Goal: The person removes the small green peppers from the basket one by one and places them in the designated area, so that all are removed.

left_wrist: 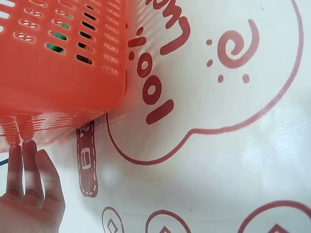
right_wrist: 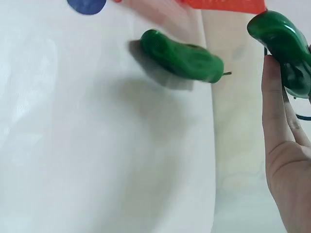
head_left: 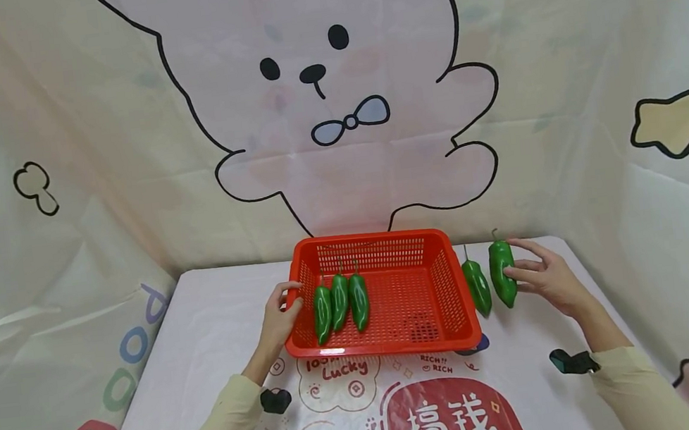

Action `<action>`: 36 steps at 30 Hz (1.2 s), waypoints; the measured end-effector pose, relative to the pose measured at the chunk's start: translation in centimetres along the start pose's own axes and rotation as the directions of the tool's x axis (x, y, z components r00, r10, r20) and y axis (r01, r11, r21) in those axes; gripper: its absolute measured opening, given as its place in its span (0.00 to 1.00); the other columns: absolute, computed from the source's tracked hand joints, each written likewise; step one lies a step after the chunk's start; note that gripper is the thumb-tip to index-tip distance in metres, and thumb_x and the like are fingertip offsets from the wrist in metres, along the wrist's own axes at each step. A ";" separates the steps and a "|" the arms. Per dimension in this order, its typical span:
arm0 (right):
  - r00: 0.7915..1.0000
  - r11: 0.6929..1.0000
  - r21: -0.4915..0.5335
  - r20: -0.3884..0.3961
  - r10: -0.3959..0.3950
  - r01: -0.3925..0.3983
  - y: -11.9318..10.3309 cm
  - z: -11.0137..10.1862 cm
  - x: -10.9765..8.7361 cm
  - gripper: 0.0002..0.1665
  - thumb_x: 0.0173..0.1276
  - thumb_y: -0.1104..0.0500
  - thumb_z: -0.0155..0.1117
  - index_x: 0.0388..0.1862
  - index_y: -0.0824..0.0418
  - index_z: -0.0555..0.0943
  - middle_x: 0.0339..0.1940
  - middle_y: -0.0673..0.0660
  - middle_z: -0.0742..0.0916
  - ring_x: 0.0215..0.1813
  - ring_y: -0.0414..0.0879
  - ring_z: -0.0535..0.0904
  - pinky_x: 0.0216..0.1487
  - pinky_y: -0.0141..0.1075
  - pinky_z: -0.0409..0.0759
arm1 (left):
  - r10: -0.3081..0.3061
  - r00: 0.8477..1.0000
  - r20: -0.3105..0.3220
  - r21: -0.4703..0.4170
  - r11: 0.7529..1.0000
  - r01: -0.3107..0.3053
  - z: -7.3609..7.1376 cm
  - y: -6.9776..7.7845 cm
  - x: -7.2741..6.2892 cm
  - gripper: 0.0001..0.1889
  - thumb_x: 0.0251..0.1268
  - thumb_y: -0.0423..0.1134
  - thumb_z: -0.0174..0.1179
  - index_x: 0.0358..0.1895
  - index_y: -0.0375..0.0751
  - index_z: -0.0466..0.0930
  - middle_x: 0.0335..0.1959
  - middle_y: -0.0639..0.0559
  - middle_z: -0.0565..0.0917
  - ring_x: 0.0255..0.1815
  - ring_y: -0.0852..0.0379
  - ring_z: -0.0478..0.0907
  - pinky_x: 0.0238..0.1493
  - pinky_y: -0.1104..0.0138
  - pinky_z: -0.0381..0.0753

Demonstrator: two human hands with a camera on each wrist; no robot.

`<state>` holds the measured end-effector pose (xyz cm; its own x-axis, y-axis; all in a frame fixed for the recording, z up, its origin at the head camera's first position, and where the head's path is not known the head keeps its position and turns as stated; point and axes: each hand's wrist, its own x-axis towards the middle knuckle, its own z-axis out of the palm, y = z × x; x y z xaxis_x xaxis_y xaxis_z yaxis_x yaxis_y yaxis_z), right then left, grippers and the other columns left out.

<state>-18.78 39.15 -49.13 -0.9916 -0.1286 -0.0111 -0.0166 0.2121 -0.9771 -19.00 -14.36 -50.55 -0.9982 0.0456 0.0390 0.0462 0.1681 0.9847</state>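
Note:
My left hand (head_left: 281,314) holds the left rim of a red plastic basket (head_left: 391,346). In the left wrist view, several of its fingers (left_wrist: 31,170) lie along the basket's outer wall (left_wrist: 63,82). Three green peppers stand side by side in the basket's left part: a left one (head_left: 323,314), a middle one (head_left: 339,302) and a right one (head_left: 359,302). To the right of the basket, my right hand (head_left: 546,277) grips a larger green pepper (head_left: 503,272), stem upward, raised off the table. Another green pepper (right_wrist: 182,57) lies on the table between that hand and the basket.
A white table cover (head_left: 219,343) printed with red drawings and lettering spreads under everything. Behind the table's back edge hangs a cloth backdrop (head_left: 372,176) with a cartoon bear, and side cloths flank it. Dark straps (head_left: 574,361) show at the wrists.

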 end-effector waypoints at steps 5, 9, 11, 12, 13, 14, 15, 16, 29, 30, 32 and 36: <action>1.000 0.999 -0.045 0.010 0.015 -0.014 1.0 -0.5 0.0 0.41 0.74 0.62 0.66 0.80 0.59 0.59 0.58 0.65 0.81 0.49 0.42 0.85 0.45 0.40 0.85 | 0.010 1.000 -0.023 -0.011 1.000 -0.010 0.1 -1.5 0.5 0.17 0.73 0.26 0.53 0.63 0.32 0.73 0.53 0.25 0.75 0.43 0.36 0.79 0.45 0.38 0.81; 0.999 0.997 -0.061 0.017 0.041 -0.040 2.1 -0.9 0.3 0.42 0.73 0.61 0.66 0.80 0.60 0.58 0.63 0.74 0.76 0.49 0.40 0.83 0.46 0.42 0.85 | 0.008 0.999 -0.040 -0.003 1.000 -0.008 0.2 -3.0 1.1 0.17 0.74 0.28 0.54 0.62 0.37 0.74 0.54 0.29 0.76 0.46 0.31 0.78 0.44 0.41 0.83; 0.998 0.996 -0.076 0.019 0.055 -0.053 2.7 -1.0 0.5 0.42 0.73 0.60 0.67 0.80 0.59 0.58 0.66 0.77 0.73 0.50 0.39 0.82 0.46 0.43 0.85 | 0.010 0.999 -0.044 0.003 1.000 -0.009 0.2 -3.3 1.1 0.17 0.73 0.29 0.54 0.62 0.39 0.75 0.53 0.30 0.76 0.46 0.31 0.78 0.43 0.43 0.84; 0.998 0.994 -0.085 0.019 0.063 -0.061 3.0 -1.1 0.6 0.43 0.73 0.59 0.67 0.80 0.59 0.58 0.67 0.78 0.72 0.51 0.38 0.81 0.46 0.44 0.85 | 0.010 0.999 -0.046 0.003 1.000 -0.010 0.2 -3.3 1.1 0.16 0.73 0.29 0.55 0.62 0.39 0.75 0.53 0.31 0.76 0.46 0.31 0.78 0.43 0.43 0.84; 0.997 0.993 -0.098 0.025 0.068 -0.066 3.2 -1.2 0.8 0.43 0.73 0.58 0.67 0.81 0.58 0.57 0.68 0.78 0.71 0.52 0.39 0.80 0.47 0.45 0.85 | 0.008 0.999 -0.047 0.002 1.000 -0.008 0.2 -3.4 1.1 0.16 0.73 0.29 0.55 0.62 0.40 0.75 0.53 0.31 0.76 0.46 0.31 0.78 0.43 0.43 0.84; 0.997 0.991 -0.109 0.024 0.076 -0.073 3.5 -1.2 0.9 0.44 0.73 0.57 0.67 0.81 0.58 0.57 0.68 0.79 0.70 0.53 0.40 0.80 0.47 0.45 0.85 | 0.005 0.999 -0.047 0.003 1.000 -0.005 0.1 -3.4 1.1 0.17 0.73 0.29 0.55 0.62 0.40 0.75 0.53 0.32 0.77 0.46 0.30 0.78 0.44 0.43 0.84; 0.996 0.990 -0.117 0.026 0.082 -0.078 3.7 -1.3 1.0 0.44 0.73 0.57 0.68 0.81 0.58 0.57 0.68 0.79 0.70 0.55 0.43 0.79 0.47 0.46 0.85 | 0.005 0.999 -0.046 0.007 1.000 -0.005 0.1 -3.4 1.1 0.17 0.73 0.29 0.55 0.62 0.39 0.75 0.53 0.32 0.77 0.46 0.30 0.78 0.44 0.43 0.84; 0.996 0.989 -0.124 0.025 0.089 -0.085 3.9 -1.3 1.1 0.44 0.73 0.56 0.68 0.81 0.58 0.57 0.68 0.78 0.70 0.56 0.45 0.79 0.47 0.46 0.85 | 0.002 0.999 -0.045 0.009 1.000 -0.002 0.1 -3.3 1.1 0.17 0.74 0.29 0.55 0.62 0.39 0.75 0.53 0.31 0.76 0.47 0.30 0.78 0.45 0.42 0.84; 0.984 0.968 -0.181 0.019 0.178 -0.171 5.1 -0.9 1.7 0.46 0.71 0.53 0.70 0.80 0.61 0.57 0.65 0.79 0.74 0.56 0.62 0.80 0.50 0.50 0.84 | -0.008 1.000 -0.001 -0.020 1.000 0.008 0.1 0.4 -0.3 0.17 0.73 0.26 0.53 0.62 0.30 0.72 0.53 0.23 0.74 0.49 0.23 0.76 0.47 0.37 0.80; 0.983 0.967 -0.183 0.019 0.181 -0.174 5.2 -0.8 1.8 0.46 0.71 0.53 0.70 0.80 0.61 0.57 0.65 0.79 0.73 0.56 0.63 0.80 0.50 0.50 0.84 | -0.006 1.000 -0.004 -0.019 1.000 0.006 0.1 0.5 -0.3 0.17 0.73 0.26 0.53 0.62 0.31 0.73 0.53 0.24 0.74 0.49 0.23 0.76 0.47 0.38 0.81; 0.982 0.965 -0.190 0.018 0.187 -0.180 5.3 -0.8 1.9 0.46 0.71 0.53 0.70 0.80 0.61 0.57 0.66 0.79 0.73 0.57 0.63 0.80 0.51 0.51 0.83 | -0.001 1.000 -0.009 -0.017 1.000 0.001 0.1 0.6 -0.4 0.17 0.72 0.25 0.53 0.61 0.31 0.73 0.52 0.25 0.75 0.48 0.23 0.76 0.46 0.38 0.81; 0.980 0.962 -0.198 0.018 0.197 -0.190 5.6 -0.7 2.2 0.46 0.71 0.53 0.69 0.80 0.62 0.57 0.66 0.80 0.72 0.57 0.64 0.79 0.51 0.50 0.83 | -0.002 1.000 -0.013 -0.015 1.000 0.002 0.1 0.4 -0.3 0.17 0.72 0.25 0.54 0.61 0.31 0.74 0.52 0.25 0.75 0.47 0.24 0.77 0.45 0.38 0.82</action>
<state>-21.11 40.76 -54.43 -0.9730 -0.1016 -0.2075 0.1471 0.4201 -0.8955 -18.72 -14.23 -50.16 -0.9987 0.0322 0.0396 0.0441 0.1530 0.9872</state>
